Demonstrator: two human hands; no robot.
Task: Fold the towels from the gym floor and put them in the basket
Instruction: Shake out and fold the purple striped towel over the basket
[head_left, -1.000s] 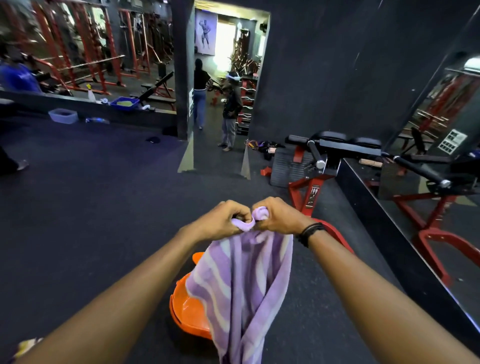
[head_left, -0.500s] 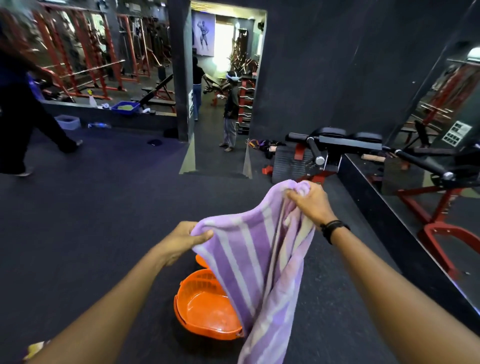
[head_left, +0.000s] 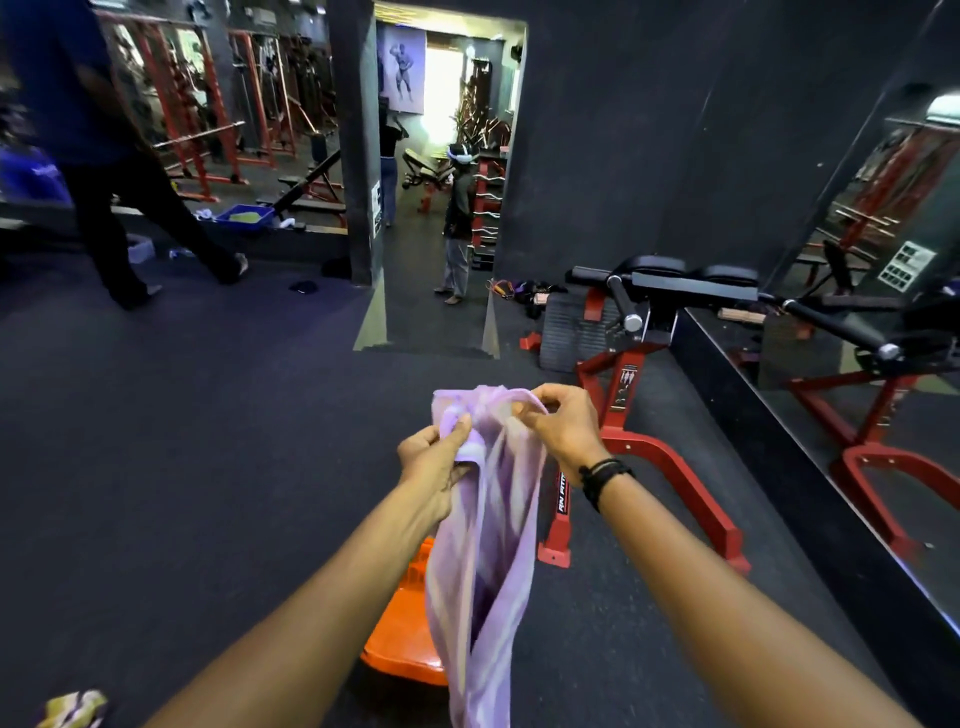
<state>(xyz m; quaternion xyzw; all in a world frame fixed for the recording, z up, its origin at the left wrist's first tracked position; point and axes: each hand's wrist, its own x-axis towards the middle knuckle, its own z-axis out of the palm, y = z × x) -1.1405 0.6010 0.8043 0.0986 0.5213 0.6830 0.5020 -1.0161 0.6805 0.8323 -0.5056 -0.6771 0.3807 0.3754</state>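
Note:
A purple and white striped towel (head_left: 483, 545) hangs in front of me, doubled over lengthwise and blurred with motion. My left hand (head_left: 434, 462) grips its upper left edge. My right hand (head_left: 563, 423) pinches the top fold close beside it. Below the towel an orange basket (head_left: 402, 644) stands on the dark floor, mostly hidden behind the cloth. Another crumpled towel (head_left: 72, 709), yellowish and purple, lies on the floor at the bottom left corner.
A red and black bench machine (head_left: 649, 332) stands just right of the basket, along a mirror wall (head_left: 883, 260). A person (head_left: 104, 171) strides across at the far left. Two people stand in the doorway (head_left: 447, 182) ahead. Dark rubber floor (head_left: 208, 441) spreads to the left.
My hands came together from a spread hold, bringing the towel's top corners close, so the towel now hangs narrower. The person at far left walked further right.

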